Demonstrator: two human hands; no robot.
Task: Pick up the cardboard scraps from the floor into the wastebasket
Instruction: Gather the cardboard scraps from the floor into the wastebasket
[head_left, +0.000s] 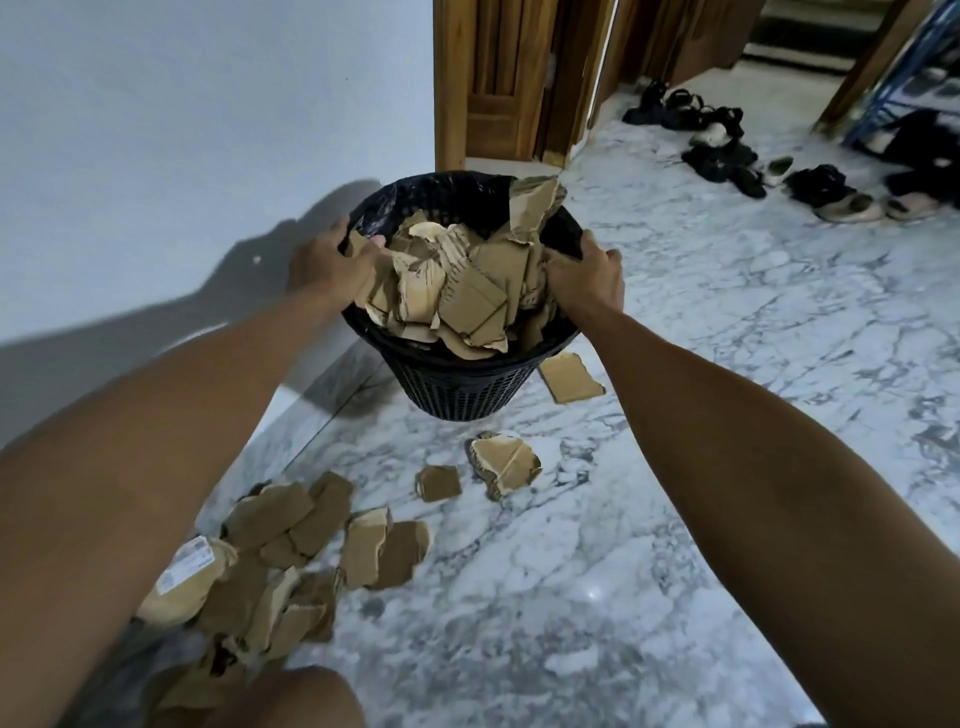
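Marble floor (675, 519): your left hand (332, 260) and right hand (587, 280) grip the overfull wastebasket (467, 384) rim; tilting spills scraps (457, 291).

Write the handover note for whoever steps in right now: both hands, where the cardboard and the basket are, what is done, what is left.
Left hand grips the near-left rim of the wastebasket; right hand grips its right rim.
The wastebasket stands by the wall, heaped with cardboard scraps; one tall piece sticks up above the far rim.
Done: most of a basketful is in.
Left: a pile of scraps on the floor at lower left, one of them a labelled piece; two loose scraps in front of the basket; one flat scrap beside its base on the right.
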